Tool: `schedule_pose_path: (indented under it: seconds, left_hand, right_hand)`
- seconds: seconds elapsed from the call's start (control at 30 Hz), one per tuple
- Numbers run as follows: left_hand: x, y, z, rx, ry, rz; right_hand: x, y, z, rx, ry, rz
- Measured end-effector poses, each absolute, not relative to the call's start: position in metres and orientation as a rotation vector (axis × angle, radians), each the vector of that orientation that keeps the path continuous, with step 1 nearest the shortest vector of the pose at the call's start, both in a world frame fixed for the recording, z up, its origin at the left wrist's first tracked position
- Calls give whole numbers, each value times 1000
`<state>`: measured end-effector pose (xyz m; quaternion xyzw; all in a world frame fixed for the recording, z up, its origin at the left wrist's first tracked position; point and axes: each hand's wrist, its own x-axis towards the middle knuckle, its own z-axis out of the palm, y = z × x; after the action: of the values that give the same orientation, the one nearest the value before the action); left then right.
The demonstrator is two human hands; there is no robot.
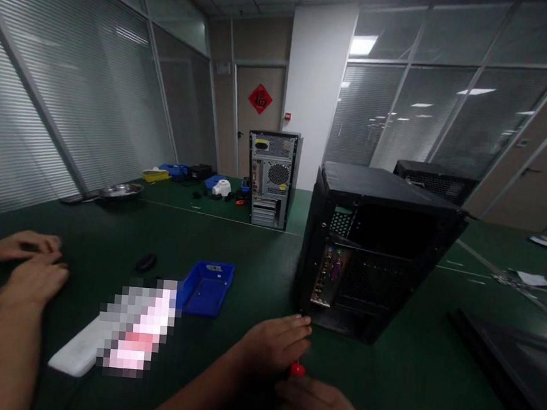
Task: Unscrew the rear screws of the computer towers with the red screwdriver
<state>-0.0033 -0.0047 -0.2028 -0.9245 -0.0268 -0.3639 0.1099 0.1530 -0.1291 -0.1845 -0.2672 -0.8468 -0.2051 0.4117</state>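
Observation:
A black computer case [382, 264] without its power supply stands in front of me, its back panel and port plate [329, 276] facing my side. My left hand [274, 342] is by the lower left corner of this case, fingers pressed together and pointing right; what they pinch is hidden. Just below it, my right hand [321, 408] is closed round a screwdriver with a red handle [297, 369]. A short bit of its shaft shows, rising toward my left fingers. Where the tip ends cannot be seen.
A blue tray [205, 291] lies left of my hands, beside a white power strip [77, 350] partly pixelated. Another person's hands [36, 265] rest at far left. A second computer tower [272, 179] stands behind. A black panel [516, 369] lies at right.

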Motion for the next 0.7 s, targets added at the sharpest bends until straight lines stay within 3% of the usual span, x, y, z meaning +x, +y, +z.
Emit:
schedule_pose_path:
  seconds: [0.13,0.33,0.53,0.7]
  left_hand:
    - [-7,-8,-200,-2727,-57,-1087]
    - [-15,-21,-179,-2645,-15,-1371]
    - [-16,-19,-177,-2608,-111,-1460]
    - [-11,-18,-187,-2733,-196,-1468]
  right_hand:
    - [173,-124,-174,-836,-1841,-656]
    - [198,-90,-145,-1772,-1241,-799]
    - [202,-66,-154,-1819,-1190,-510]
    - [212,-48,-159,-1836,-1205,-535]
